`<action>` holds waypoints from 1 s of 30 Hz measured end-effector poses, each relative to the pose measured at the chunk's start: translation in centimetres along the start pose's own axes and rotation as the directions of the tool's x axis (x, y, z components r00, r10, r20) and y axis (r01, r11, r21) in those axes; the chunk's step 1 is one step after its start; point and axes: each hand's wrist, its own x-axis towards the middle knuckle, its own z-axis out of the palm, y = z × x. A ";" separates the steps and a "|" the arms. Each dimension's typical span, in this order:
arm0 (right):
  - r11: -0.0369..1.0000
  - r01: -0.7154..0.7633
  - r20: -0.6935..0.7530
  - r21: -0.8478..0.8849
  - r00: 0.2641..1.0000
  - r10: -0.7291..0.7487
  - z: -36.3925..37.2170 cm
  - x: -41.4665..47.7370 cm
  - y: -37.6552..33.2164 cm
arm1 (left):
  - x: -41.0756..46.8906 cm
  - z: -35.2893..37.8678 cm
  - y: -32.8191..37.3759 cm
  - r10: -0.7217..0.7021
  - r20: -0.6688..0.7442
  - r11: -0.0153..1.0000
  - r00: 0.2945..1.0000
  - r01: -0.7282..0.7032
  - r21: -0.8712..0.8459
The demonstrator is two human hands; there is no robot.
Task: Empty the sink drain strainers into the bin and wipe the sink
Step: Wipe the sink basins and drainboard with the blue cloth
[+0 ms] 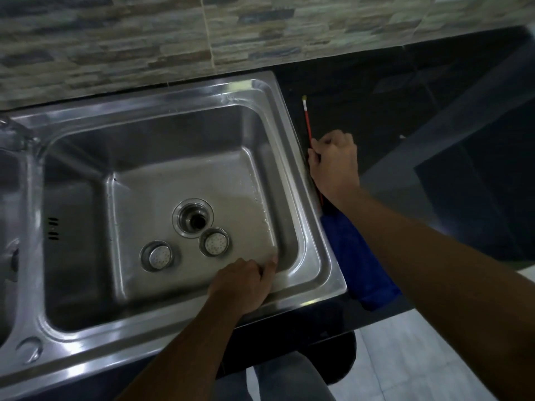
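Observation:
A stainless steel sink (307,244) fills the middle of the view, with an open drain hole (193,217) in its basin. Two round drain strainers lie loose on the basin floor: one (213,241) just below the drain, the other (157,255) further left. My left hand (243,280) rests inside the basin at its near right corner, fingers curled, holding nothing that I can see. My right hand (334,162) is on the black counter beside the sink's right rim, closed around a thin red brush (307,123). A blue cloth (357,259) lies on the counter under my right forearm.
A second basin (8,198) shows at the far left edge. A stone-patterned tiled wall (173,39) runs behind the sink. The black countertop (434,111) extends to the right. Pale floor tiles (405,357) show below the counter edge.

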 end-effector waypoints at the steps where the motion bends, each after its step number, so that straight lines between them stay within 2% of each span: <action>1: 1.000 -0.004 0.006 -0.006 1.000 0.004 0.1 0.2 -0.2 | 0.0 0.0 0.0 -0.002 0.010 1.000 1.000 0.002 0.004; 6: 0.999 -0.011 0.078 0.034 0.997 0.009 0.2 1.2 -0.5 | 0.1 -0.3 -0.1 0.058 0.103 0.996 0.993 -0.066 0.067; 7: 0.999 -0.017 0.078 0.036 0.997 0.014 0.1 1.3 -0.5 | 0.1 -0.3 -0.2 0.036 0.097 0.998 0.995 -0.041 0.049; 9: 0.998 -0.027 0.072 0.050 0.997 0.024 -0.2 1.1 -0.5 | 0.2 -0.3 -0.1 -0.003 0.059 1.000 0.998 0.002 0.007; 12: 0.985 -0.068 0.036 0.159 0.997 0.063 -1.1 -0.6 -0.2 | -0.1 -0.4 0.3 0.025 -0.002 0.999 1.000 -0.025 0.026; 14: 0.961 -0.110 -0.011 0.254 0.993 0.116 -2.2 -2.9 0.1 | -0.5 -0.8 0.6 0.069 -0.145 0.997 0.987 -0.063 0.046; 16: 0.945 -0.115 -0.070 0.305 0.987 0.143 -3.4 -6.0 0.3 | -0.7 -1.4 1.2 0.180 -0.304 0.984 0.936 -0.168 0.068; 18: 0.938 -0.122 -0.099 0.325 0.982 0.163 -4.3 -9.6 0.4 | -0.7 -2.4 2.4 0.305 -0.420 0.950 0.855 -0.303 0.074; 21: 0.939 -0.193 -0.054 0.284 0.975 0.216 -4.8 -14.9 0.2 | -0.4 -4.4 5.2 0.437 -0.514 0.884 0.739 -0.460 0.090; 24: 0.970 -0.196 0.038 0.143 0.981 0.193 -4.3 -19.5 0.0 | 0.1 -5.6 8.1 0.566 -0.456 0.805 0.687 -0.579 0.128; 28: 0.980 -0.195 0.164 -0.038 0.966 0.199 -3.5 -22.2 1.3 | 1.6 -6.0 10.1 0.710 -0.229 0.705 0.666 -0.672 0.227; 30: 0.979 -0.195 0.191 -0.057 0.961 0.202 -3.5 -22.1 1.9 | 2.4 -6.1 10.8 0.740 -0.091 0.658 0.666 -0.691 0.299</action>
